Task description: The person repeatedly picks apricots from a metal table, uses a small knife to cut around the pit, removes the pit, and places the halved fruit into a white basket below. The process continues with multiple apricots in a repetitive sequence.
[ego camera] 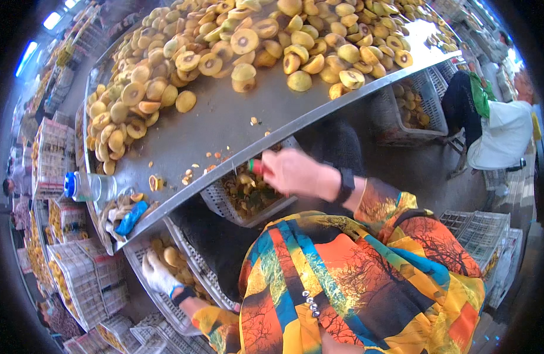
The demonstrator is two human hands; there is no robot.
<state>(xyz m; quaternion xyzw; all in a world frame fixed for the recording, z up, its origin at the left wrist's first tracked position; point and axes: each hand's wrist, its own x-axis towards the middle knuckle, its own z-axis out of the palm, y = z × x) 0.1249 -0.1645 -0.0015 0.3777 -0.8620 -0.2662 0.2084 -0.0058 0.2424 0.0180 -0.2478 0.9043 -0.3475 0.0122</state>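
Note:
My right hand [294, 172], bare and slightly blurred, is closed around the red and green handle of a small tool [257, 167] just past the near edge of the metal table [201, 119]. Below it stands a plastic crate [223, 205] with fruit scraps. My left hand [159, 272], in a white glove, is over a crate of fruit halves [176, 259] at the lower left; whether its fingers touch a piece cannot be told. A large heap of halved yellow fruit [244, 41] covers the far part of the table, and some halves show dark centres.
A clear bottle with a blue cap [92, 186] lies at the table's left corner beside crumpled cloth and blue plastic [131, 218]. Stacked crates [88, 278] stand left. A person [497, 128] sits at right near another fruit crate [420, 119].

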